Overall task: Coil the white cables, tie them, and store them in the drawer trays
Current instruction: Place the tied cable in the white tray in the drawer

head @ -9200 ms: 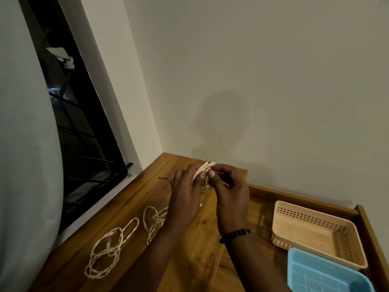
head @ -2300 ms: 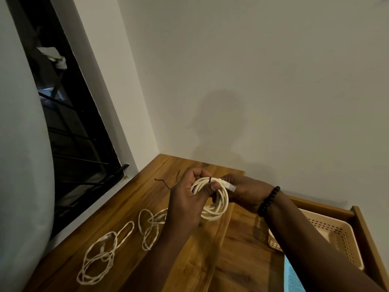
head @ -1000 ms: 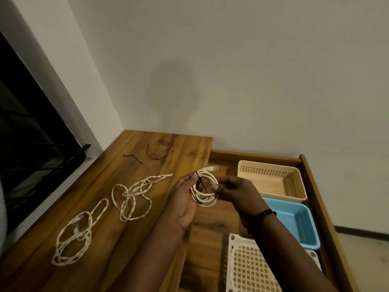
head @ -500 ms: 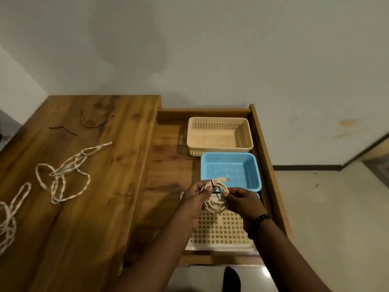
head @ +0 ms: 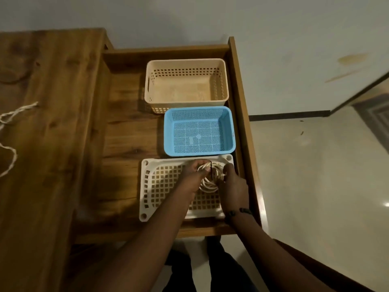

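Note:
A coiled white cable (head: 211,177) bound with a thin black tie sits between both hands, low over the white lattice tray (head: 160,186) at the drawer's front. My left hand (head: 192,177) grips the coil's left side with curled fingers. My right hand (head: 233,186) holds its right side. Whether the coil touches the tray floor is unclear. Behind it lie an empty blue tray (head: 200,131) and an empty beige tray (head: 186,83). Another loose white cable (head: 9,131) lies on the desktop at the left edge, partly out of view.
The open wooden drawer (head: 126,131) has bare floor left of the trays and a raised right wall (head: 242,114). The wooden desktop (head: 48,123) stands higher on the left. A pale tiled floor (head: 315,175) lies to the right; my legs show below.
My view has swung right from the desktop to the drawer. Both hands have carried the tied coil down from above the blue tray's front edge into the white lattice tray.

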